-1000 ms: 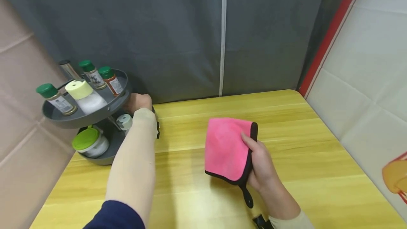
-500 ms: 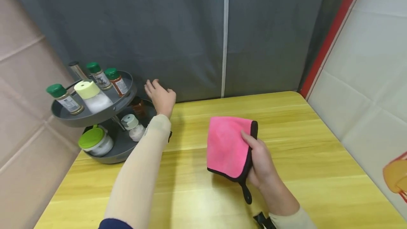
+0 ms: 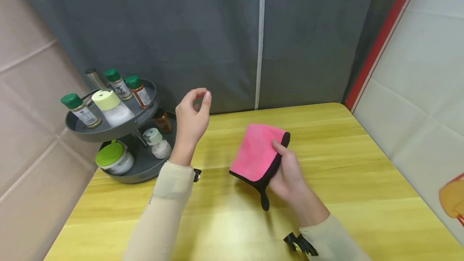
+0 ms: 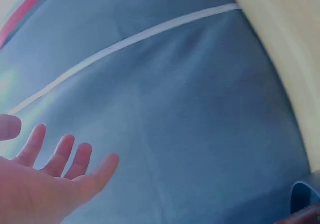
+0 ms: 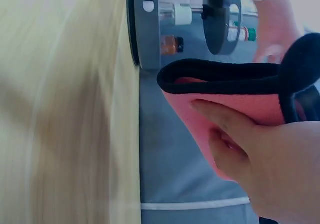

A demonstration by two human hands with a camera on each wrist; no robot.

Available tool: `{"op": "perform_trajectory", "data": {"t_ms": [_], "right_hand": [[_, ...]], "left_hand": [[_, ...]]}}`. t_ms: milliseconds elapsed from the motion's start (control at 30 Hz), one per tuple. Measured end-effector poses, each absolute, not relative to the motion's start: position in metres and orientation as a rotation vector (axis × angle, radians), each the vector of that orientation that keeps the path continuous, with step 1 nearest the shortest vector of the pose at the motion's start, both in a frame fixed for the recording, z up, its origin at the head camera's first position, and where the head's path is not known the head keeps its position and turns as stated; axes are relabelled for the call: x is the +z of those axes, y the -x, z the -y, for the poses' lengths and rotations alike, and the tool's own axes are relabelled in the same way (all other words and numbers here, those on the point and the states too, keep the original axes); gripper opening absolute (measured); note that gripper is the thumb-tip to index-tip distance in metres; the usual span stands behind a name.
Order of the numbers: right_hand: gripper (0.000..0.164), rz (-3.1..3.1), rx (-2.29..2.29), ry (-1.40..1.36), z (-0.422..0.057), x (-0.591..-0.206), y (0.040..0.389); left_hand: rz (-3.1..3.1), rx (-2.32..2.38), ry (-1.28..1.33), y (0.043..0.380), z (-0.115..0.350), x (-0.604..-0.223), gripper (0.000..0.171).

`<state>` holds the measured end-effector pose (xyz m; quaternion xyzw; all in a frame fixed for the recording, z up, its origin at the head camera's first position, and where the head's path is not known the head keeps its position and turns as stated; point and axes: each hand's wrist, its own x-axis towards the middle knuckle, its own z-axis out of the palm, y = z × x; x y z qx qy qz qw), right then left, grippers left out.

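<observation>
My right hand (image 3: 290, 174) grips a folded pink cloth (image 3: 257, 152) with black edging and a black hanging loop, held above the table. In the right wrist view the thumb and a finger pinch the folded cloth (image 5: 192, 121). My left hand (image 3: 192, 118) is raised to the right of a grey two-tier rack (image 3: 108, 134), holding nothing. Its fingers bend loosely and stand spread in the left wrist view, where the hand (image 4: 45, 184) is set against the curtain. The rack carries several seasoning bottles on top, with a white-capped shaker (image 3: 158, 144) and a green-lidded jar (image 3: 114, 158) below.
A yellow wood-grain table (image 3: 348, 164) spreads under both hands. Behind it hangs a dark grey curtain (image 3: 181, 31) with a white vertical strip. Pale walls stand at either side, the right wall (image 3: 427, 83) with a red border. On the rack's lower tier sits a dark-capped brown jar (image 3: 163, 122).
My left hand has come away from the rack, rightward and back, its fingers now curving loosely. The right hand with the cloth has shifted slightly left, and the cloth is tilted more.
</observation>
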<state>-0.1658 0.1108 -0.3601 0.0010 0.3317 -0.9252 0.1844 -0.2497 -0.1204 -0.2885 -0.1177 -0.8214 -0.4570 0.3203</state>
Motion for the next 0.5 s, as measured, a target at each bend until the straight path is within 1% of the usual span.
{"op": "perform_trajectory", "data": {"t_ms": [167,333,500], "right_hand": [[0.044,-0.983,-2.487,-0.082,-0.099,-0.367,0.187],[0.04,-1.162,-2.243,-0.119,-0.086,-0.382,0.214],[0.041,-1.267,-2.108,-0.212,-0.081,-0.404,0.227]], "left_hand": [[2.144,-1.189,0.301,0.228,0.116,-0.286,0.033],[2.168,-1.147,0.322,0.22,0.112,-0.291,0.033],[2.192,-1.19,0.308,0.214,0.11,-0.299,0.034]]}}
